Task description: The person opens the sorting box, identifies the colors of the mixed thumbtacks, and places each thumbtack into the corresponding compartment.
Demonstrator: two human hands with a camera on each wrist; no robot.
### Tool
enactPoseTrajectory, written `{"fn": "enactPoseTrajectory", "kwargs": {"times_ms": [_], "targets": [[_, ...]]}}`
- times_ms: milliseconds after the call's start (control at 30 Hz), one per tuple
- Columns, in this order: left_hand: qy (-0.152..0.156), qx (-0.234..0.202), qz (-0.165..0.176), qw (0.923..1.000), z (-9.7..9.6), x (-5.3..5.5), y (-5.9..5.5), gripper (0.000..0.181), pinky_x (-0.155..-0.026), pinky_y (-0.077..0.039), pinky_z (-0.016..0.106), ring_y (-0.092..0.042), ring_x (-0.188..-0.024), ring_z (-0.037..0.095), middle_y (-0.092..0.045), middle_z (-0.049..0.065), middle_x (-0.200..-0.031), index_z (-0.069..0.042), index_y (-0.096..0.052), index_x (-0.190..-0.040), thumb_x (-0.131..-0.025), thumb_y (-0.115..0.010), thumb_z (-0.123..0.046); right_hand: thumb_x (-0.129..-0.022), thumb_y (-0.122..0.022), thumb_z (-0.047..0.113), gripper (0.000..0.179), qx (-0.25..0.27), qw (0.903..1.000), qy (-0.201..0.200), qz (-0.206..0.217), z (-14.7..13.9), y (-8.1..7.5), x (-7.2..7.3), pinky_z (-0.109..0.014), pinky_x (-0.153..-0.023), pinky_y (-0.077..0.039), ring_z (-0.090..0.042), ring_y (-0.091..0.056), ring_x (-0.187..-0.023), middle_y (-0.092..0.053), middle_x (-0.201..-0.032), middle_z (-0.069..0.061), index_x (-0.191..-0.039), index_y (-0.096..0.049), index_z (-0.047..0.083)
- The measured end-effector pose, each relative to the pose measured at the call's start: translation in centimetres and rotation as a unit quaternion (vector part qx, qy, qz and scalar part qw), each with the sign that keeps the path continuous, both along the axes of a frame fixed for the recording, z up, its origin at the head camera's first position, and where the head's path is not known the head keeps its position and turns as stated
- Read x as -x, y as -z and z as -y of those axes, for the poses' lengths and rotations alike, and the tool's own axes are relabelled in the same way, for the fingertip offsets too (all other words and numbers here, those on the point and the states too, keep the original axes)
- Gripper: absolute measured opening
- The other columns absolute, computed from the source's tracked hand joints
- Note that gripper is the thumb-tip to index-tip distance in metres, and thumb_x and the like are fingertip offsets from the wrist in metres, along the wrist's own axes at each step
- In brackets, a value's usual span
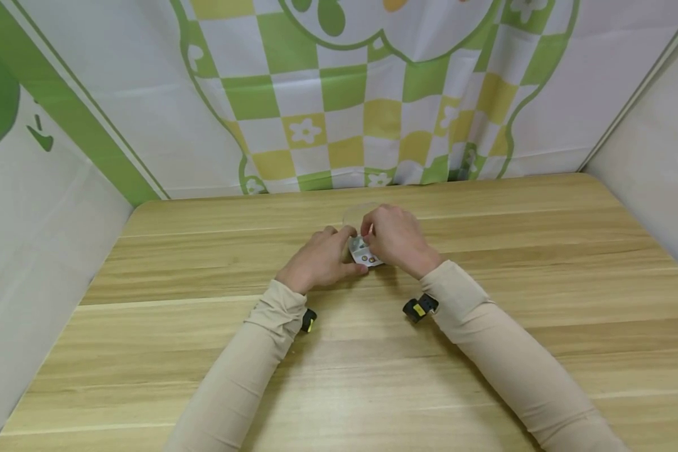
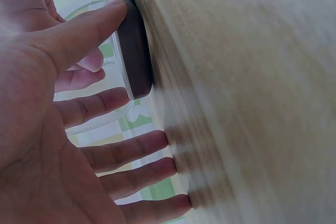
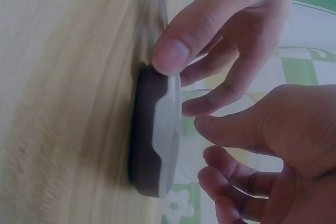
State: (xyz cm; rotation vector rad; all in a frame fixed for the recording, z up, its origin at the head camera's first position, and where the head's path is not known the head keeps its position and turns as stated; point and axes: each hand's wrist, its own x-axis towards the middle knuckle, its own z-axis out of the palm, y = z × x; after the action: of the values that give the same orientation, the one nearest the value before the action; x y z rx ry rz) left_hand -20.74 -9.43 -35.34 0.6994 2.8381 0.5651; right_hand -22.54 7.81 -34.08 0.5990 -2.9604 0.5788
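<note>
A small case (image 1: 362, 253) with a white compartmented tray sits toward the back of the table; two gold-coloured round bits lie in its front part. Its dark base (image 2: 136, 56) shows from the side in the left wrist view. My left hand (image 1: 321, 258) steadies the case, thumb at the near edge and index finger at the far edge, the other fingers touching the table. Over the tray, my right hand (image 1: 398, 237) has bent fingers, thumb and index finger close together. Whether anything tiny is between them cannot be made out.
Behind the case stands a clear round lid (image 1: 351, 215), partly hidden by my hands. The wooden table (image 1: 215, 251) meets a green, white and yellow patterned curtain (image 1: 294, 94) at its back edge. White walls close in both sides.
</note>
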Motion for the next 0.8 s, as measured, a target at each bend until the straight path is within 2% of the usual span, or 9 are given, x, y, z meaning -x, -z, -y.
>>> {"fn": "enactPoseTrajectory", "kwargs": {"times_ms": [267,533,800], "targets": [[-0.005,0.002,0.006,1.0000,0.0,0.0,0.1,0.067,-0.094,-0.047,0.048,-0.055,-0.116,0.036,-0.059,0.019,-0.124,-0.006,-0.051,-0.140,-0.091,-0.076,-0.043,-0.094,-0.071,0.015,0.007,-0.003,0.9996,0.011,0.026,-0.6,-0.9,0.1,-0.036,-0.061,-0.048,-0.023,-0.061,-0.075,-0.067,-0.085,-0.004,-0.095,-0.077,0.011],[-0.015,-0.004,0.017,0.9997,0.0,0.0,0.0,0.069,-0.100,-0.045,0.050,-0.053,-0.121,0.036,-0.056,0.021,-0.133,-0.007,-0.049,-0.143,-0.090,-0.077,-0.042,-0.093,-0.073,0.020,0.011,0.005,0.9992,0.009,0.039,-1.9,-2.0,0.5,-0.037,-0.064,-0.048,-0.022,-0.061,-0.074,-0.069,-0.085,-0.005,-0.092,-0.076,0.009],[-0.014,-0.005,0.034,0.9993,0.3,0.1,0.0,0.070,-0.100,-0.046,0.051,-0.052,-0.123,0.035,-0.054,0.022,-0.136,-0.009,-0.046,-0.148,-0.092,-0.076,-0.040,-0.094,-0.073,0.028,0.021,-0.020,0.9948,-0.008,0.100,-4.1,-2.6,1.3,-0.041,-0.072,-0.050,-0.025,-0.063,-0.081,-0.072,-0.095,-0.009,-0.095,-0.075,0.006]]}}
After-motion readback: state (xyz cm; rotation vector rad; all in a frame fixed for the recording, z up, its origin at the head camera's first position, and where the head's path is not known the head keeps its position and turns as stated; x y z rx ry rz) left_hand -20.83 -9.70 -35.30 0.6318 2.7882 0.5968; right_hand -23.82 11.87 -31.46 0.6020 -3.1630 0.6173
